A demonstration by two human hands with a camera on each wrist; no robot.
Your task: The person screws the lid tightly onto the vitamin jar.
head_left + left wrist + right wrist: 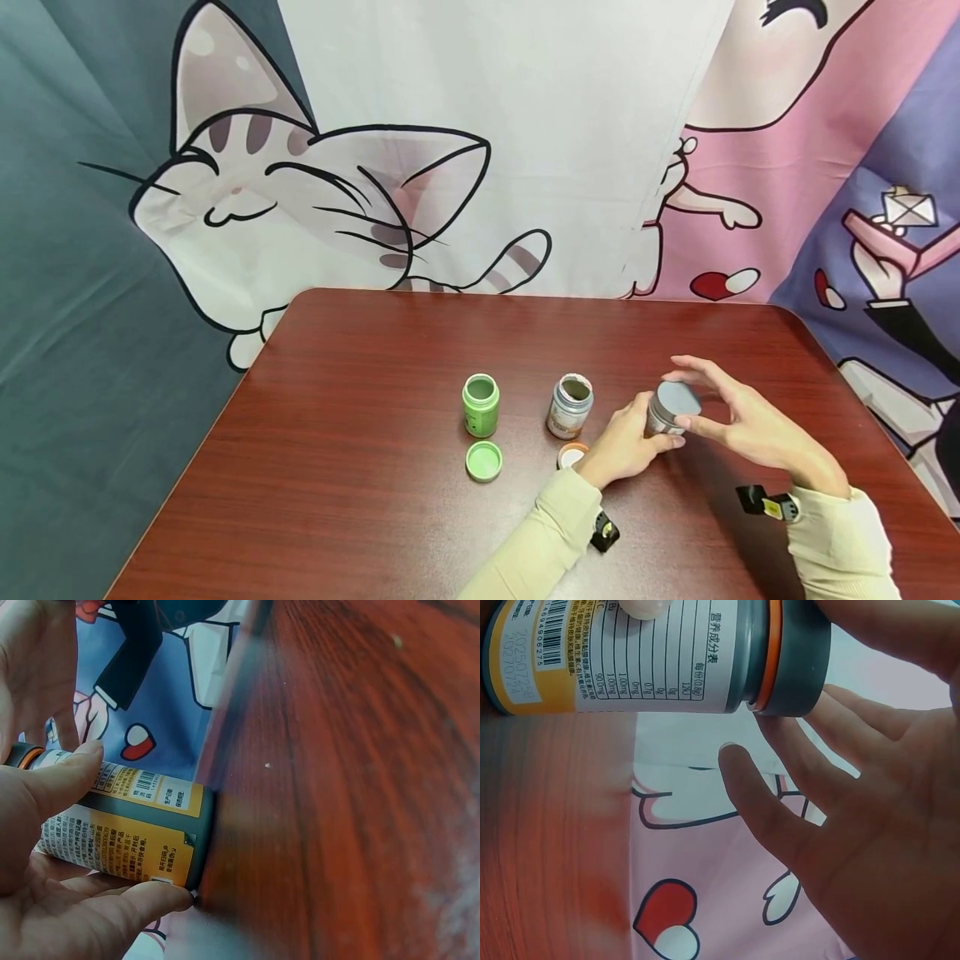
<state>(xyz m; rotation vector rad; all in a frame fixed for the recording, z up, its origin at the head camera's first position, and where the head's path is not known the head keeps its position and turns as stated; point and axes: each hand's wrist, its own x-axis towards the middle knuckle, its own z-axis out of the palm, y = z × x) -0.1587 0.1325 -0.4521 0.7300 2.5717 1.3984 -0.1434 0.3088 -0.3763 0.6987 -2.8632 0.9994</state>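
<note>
A grey bottle with a printed label stands upright on the table at the right in the head view. My left hand holds its body, thumb in front and fingers round the side. Its grey lid is on, and an orange ring shows just beneath it. Around that lid my right hand has its thumb and fingers, pinching it from opposite sides. In the right wrist view one finger stands apart from the lid. To the left, an open grey jar stands near my left hand.
A lid with an orange rim lies in front of the open grey jar, partly hidden by my left hand. Farther left stands an open green jar, with its green lid before it. Behind the brown table hangs a cartoon-printed cloth.
</note>
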